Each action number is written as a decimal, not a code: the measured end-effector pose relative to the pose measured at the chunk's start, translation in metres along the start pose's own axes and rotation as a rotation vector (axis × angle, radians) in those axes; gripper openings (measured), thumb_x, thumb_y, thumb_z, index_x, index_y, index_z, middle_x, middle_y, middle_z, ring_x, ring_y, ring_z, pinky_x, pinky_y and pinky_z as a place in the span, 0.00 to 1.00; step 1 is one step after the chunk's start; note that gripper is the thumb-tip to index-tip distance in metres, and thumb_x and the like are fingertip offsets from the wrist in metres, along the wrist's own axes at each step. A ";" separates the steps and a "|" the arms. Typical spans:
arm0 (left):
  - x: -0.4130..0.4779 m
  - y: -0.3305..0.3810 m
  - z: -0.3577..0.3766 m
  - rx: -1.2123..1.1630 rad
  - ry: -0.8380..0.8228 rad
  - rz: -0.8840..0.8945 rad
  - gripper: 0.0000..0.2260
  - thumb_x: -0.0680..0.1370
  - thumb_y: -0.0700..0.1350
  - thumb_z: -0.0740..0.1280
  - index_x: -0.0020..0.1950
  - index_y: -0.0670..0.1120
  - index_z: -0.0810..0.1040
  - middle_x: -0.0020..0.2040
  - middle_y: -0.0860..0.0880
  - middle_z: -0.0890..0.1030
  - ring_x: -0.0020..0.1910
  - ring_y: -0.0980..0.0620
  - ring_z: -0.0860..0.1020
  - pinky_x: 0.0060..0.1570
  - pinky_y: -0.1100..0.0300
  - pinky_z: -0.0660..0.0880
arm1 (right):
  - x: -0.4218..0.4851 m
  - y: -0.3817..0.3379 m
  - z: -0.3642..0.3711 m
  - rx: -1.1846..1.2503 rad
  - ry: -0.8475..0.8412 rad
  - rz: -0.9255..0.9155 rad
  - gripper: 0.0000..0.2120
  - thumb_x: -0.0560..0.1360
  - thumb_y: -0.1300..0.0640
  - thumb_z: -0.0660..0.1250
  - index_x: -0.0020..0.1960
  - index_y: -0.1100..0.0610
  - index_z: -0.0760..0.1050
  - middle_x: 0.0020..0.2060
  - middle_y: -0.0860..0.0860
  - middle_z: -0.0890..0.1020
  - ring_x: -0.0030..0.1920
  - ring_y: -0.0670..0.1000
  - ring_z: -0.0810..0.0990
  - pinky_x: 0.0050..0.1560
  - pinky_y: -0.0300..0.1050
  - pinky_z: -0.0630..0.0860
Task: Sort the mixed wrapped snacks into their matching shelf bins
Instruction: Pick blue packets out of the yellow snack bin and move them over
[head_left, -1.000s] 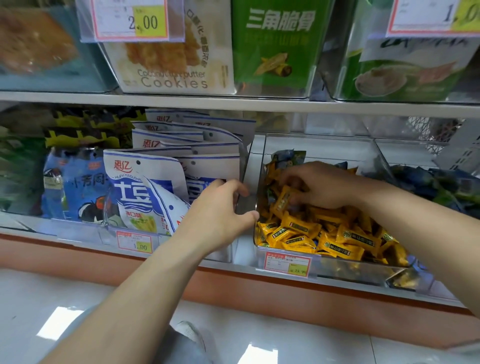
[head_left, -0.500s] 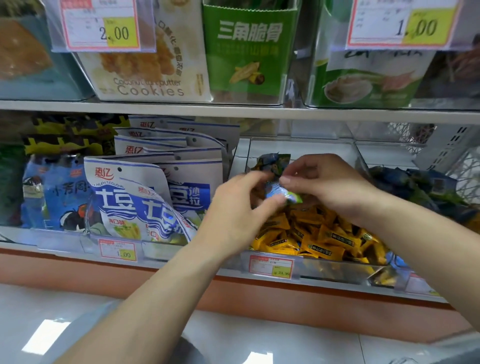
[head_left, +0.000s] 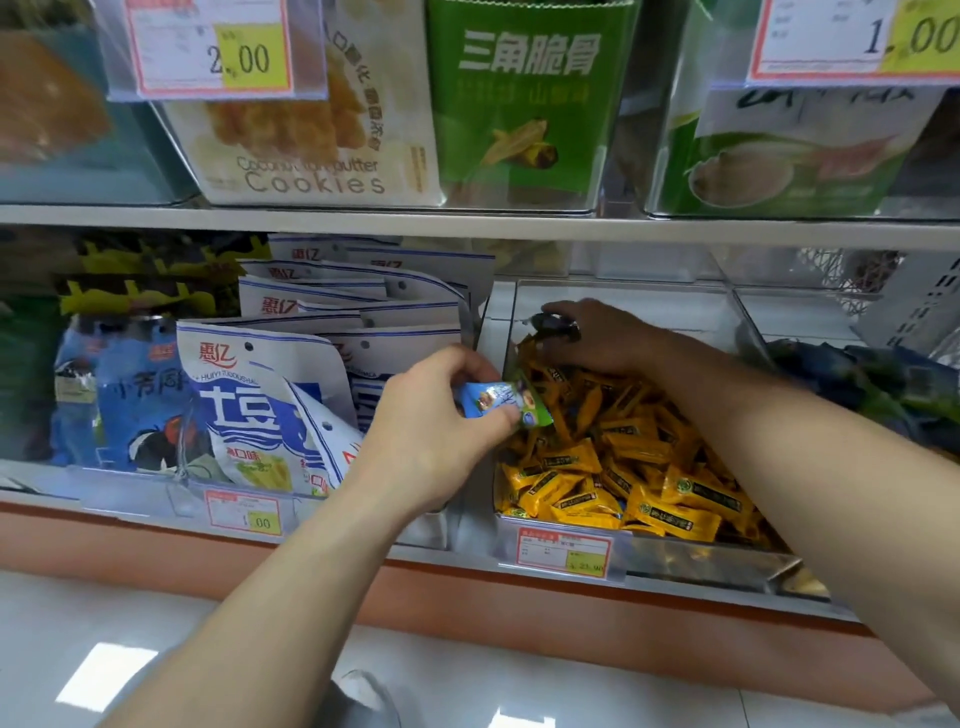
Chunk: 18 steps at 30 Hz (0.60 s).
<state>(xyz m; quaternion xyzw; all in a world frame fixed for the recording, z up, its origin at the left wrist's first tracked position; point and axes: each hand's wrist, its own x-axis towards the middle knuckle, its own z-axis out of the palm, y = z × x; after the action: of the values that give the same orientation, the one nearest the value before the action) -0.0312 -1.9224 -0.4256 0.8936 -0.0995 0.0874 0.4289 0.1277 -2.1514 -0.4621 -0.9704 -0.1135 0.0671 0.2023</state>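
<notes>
Extraction step in hand: your left hand (head_left: 431, 431) pinches a blue-green snack (head_left: 501, 405) at the yellow-snack bin (head_left: 675, 552) left edge. Your right hand (head_left: 602, 340) curls its fingers (head_left: 571, 312) round a dark wrapper (head_left: 551, 326) at the bin's back. Next move, as judged: lift both strays clear and find their matching bin, probably the dark packs (head_left: 857, 379) right of it.

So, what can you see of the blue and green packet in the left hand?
The small blue and green wrapped snack, glossy printed film with a food picture, lies nearly level. The left hand pinches its blue end; its green end overhangs the left edge of the clear plastic bin of yellow packets.
</notes>
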 end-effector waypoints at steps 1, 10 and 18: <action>0.000 -0.001 0.000 -0.009 -0.001 0.002 0.11 0.71 0.51 0.77 0.48 0.56 0.77 0.43 0.59 0.79 0.44 0.65 0.78 0.38 0.69 0.75 | 0.004 0.000 0.002 0.009 -0.027 0.003 0.37 0.74 0.38 0.69 0.77 0.46 0.59 0.73 0.56 0.67 0.69 0.58 0.69 0.63 0.48 0.68; 0.005 -0.003 0.001 -0.065 -0.007 -0.005 0.11 0.70 0.51 0.77 0.48 0.57 0.77 0.44 0.60 0.80 0.45 0.67 0.77 0.39 0.71 0.76 | 0.002 0.000 -0.001 0.008 -0.047 -0.100 0.27 0.75 0.43 0.69 0.72 0.46 0.69 0.68 0.51 0.75 0.64 0.54 0.73 0.57 0.44 0.68; 0.006 -0.001 0.002 -0.053 0.012 -0.022 0.11 0.70 0.51 0.77 0.45 0.59 0.76 0.43 0.61 0.80 0.44 0.67 0.78 0.41 0.68 0.77 | -0.034 0.007 -0.026 0.209 0.268 -0.183 0.30 0.72 0.44 0.73 0.72 0.46 0.69 0.67 0.50 0.76 0.62 0.46 0.73 0.57 0.40 0.65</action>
<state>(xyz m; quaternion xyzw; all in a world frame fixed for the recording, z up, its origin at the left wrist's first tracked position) -0.0250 -1.9238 -0.4259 0.8825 -0.0892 0.0855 0.4537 0.1011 -2.1755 -0.4382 -0.9300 -0.1658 -0.0702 0.3204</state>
